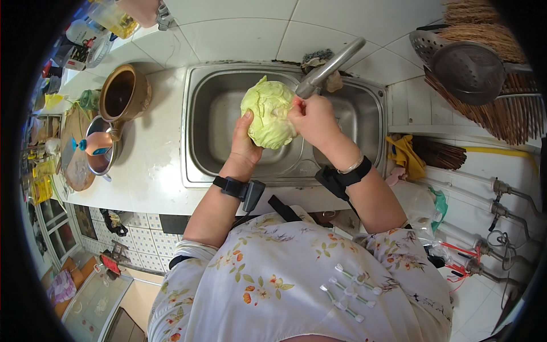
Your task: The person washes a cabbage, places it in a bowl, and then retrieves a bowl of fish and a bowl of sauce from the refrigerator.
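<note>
A pale green head of cabbage (272, 112) is held up over the stainless steel double sink (184, 141), above its left basin. My left hand (248, 141) grips it from the lower left, thumb on the front. At its right side, my right hand (314, 119) has curled fingers against the cabbage's edge, close below the metal faucet spout (333, 64); whether they pinch a leaf is hidden. No running water can be made out.
Left on the counter (162, 158) stand a brown clay pot (147, 92), a metal bowl (115, 156) and a round wooden board (81, 175). A strainer (468, 72) hangs at the upper right, beside many chopsticks (523, 115). A yellow cloth (408, 158) lies right of the sink.
</note>
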Motion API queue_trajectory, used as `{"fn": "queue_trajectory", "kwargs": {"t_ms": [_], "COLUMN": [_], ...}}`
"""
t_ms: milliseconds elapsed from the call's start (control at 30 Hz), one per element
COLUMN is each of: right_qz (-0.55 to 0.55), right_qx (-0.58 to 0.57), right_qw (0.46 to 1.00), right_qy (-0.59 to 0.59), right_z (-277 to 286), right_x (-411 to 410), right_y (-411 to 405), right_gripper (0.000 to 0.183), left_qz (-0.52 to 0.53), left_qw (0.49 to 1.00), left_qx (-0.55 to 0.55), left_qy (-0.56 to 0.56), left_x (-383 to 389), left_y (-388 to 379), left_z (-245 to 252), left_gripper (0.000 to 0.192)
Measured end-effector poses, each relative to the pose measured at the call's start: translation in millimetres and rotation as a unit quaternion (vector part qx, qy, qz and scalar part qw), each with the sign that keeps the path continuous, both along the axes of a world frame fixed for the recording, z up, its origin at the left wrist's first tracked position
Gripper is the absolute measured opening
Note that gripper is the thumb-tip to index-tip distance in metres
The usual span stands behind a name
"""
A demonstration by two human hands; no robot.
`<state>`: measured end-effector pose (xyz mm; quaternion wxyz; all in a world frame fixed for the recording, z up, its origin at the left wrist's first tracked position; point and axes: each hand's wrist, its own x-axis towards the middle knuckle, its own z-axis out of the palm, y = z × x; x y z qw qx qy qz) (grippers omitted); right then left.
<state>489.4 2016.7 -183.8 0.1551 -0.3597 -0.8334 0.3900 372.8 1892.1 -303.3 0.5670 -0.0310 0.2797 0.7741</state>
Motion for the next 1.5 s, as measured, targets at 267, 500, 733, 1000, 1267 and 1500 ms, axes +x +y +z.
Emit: {"fn": "queue_trajectory", "kwargs": {"t_ms": [267,500,733,1000,1267,1500], "right_qz": [-0.064,0.063,0.081,0.085,0.074,-0.111], "right_qx": [-0.152,0.219,0.193,0.372,0.399,0.074], "right_qw": [0.966,0.974,0.974,0.916,0.909,0.99], "right_qy": [0.2,0.014,-0.082,-0.125,-0.098,0.053], "right_z": [-22,4,-14,-34,-40,-46], "right_x": [11,3,6,0,-3,-4], "right_y": [8,-9,-5,-11,-12,-8], "right_gripper": [0.009,0.013,0.013,0.011,0.014,0.007], "left_qz": [-0.043,-0.038,0.05,0.076,0.082,0.047], "left_qw": [0.999,0.999,0.986,0.976,0.979,0.997], "left_qx": [-0.002,-0.006,-0.123,-0.174,-0.168,-0.059], "left_qy": [-0.029,0.011,0.099,0.111,0.078,-0.03], "left_x": [0,-2,6,10,7,7], "left_y": [-5,-6,-7,-4,-3,-6], "left_z": [16,3,7,20,19,2], "left_gripper": [0.075,0.068,0.069,0.077,0.076,0.062]}}
